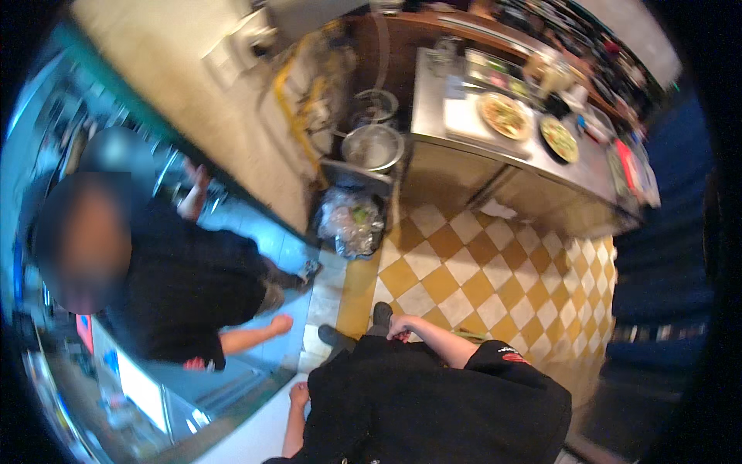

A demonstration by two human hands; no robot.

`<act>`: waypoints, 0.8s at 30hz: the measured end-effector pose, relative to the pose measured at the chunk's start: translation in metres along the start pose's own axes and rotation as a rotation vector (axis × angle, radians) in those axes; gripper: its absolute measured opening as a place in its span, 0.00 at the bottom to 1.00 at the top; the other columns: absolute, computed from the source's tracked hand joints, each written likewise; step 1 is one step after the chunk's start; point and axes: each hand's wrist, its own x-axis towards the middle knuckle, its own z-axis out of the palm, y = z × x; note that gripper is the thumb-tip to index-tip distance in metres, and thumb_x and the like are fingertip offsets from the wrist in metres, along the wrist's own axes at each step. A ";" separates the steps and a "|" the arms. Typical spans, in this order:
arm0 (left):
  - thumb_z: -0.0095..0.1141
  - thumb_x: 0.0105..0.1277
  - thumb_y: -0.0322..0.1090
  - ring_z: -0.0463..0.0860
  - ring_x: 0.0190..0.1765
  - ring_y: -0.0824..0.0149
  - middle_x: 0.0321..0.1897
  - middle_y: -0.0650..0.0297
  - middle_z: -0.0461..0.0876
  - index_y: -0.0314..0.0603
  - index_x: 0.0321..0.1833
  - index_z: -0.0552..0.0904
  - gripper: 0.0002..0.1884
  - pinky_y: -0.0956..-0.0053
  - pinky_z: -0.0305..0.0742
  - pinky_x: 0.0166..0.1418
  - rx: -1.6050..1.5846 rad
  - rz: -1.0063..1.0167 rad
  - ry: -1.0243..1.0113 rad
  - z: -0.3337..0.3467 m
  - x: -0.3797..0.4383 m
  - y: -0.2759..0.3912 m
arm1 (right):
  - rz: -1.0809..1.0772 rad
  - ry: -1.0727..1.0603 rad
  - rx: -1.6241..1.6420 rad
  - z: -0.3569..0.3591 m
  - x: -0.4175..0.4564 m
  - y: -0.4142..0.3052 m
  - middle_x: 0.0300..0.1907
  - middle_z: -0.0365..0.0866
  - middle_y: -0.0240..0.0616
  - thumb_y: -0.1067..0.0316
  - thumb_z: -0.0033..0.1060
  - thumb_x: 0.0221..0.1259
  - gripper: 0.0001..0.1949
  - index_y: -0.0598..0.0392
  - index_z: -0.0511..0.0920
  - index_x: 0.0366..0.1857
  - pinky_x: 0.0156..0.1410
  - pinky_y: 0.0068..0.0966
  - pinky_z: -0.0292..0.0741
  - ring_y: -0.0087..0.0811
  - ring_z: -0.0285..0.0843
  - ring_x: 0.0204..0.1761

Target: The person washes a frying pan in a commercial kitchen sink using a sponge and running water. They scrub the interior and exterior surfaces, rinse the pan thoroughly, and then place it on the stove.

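Observation:
My left hand [299, 394] hangs low at my left side beside a pale wall edge, its fingers curled in; no object shows in it. Across the front of my black shirt reaches my right forearm, and my right hand [400, 327] is bent downward over my shoe, its fingers partly hidden. A plate of food [504, 116] rests on a white cutting board [464, 129] on the steel counter [428, 110] ahead to the right. Beside it stands a second plate of food [559, 139]. Neither hand touches them.
A co-worker in black [185, 290] stands at the left in a doorway, arms apart. Ahead are a lined bin with plastic waste [352, 223], a metal pot [373, 147] and yellow pipes [290, 110]. Ingredient trays [495, 72] stand on the counter. The floor [464, 272] is checkered tile.

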 end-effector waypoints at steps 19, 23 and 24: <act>0.52 0.57 0.52 0.79 0.48 0.48 0.42 0.52 0.82 0.43 0.40 0.84 0.20 0.60 0.72 0.54 -0.150 -0.069 -0.019 -0.024 0.065 -0.085 | -0.045 0.027 0.042 0.036 0.004 -0.081 0.22 0.79 0.36 0.66 0.64 0.51 0.09 0.62 0.80 0.29 0.23 0.22 0.71 0.26 0.74 0.18; 0.51 0.57 0.53 0.79 0.49 0.48 0.44 0.50 0.81 0.43 0.44 0.83 0.22 0.61 0.72 0.56 -0.223 -0.083 -0.058 -0.071 0.106 -0.101 | -0.051 0.159 -0.092 0.065 0.023 -0.115 0.22 0.78 0.31 0.61 0.64 0.50 0.12 0.57 0.81 0.35 0.25 0.24 0.69 0.25 0.70 0.20; 0.51 0.58 0.54 0.78 0.50 0.49 0.45 0.50 0.81 0.42 0.44 0.83 0.23 0.61 0.71 0.56 -0.223 -0.108 -0.077 -0.089 0.113 -0.103 | -0.072 0.143 -0.110 0.072 0.027 -0.121 0.23 0.77 0.30 0.60 0.64 0.50 0.13 0.56 0.82 0.36 0.27 0.25 0.69 0.25 0.70 0.21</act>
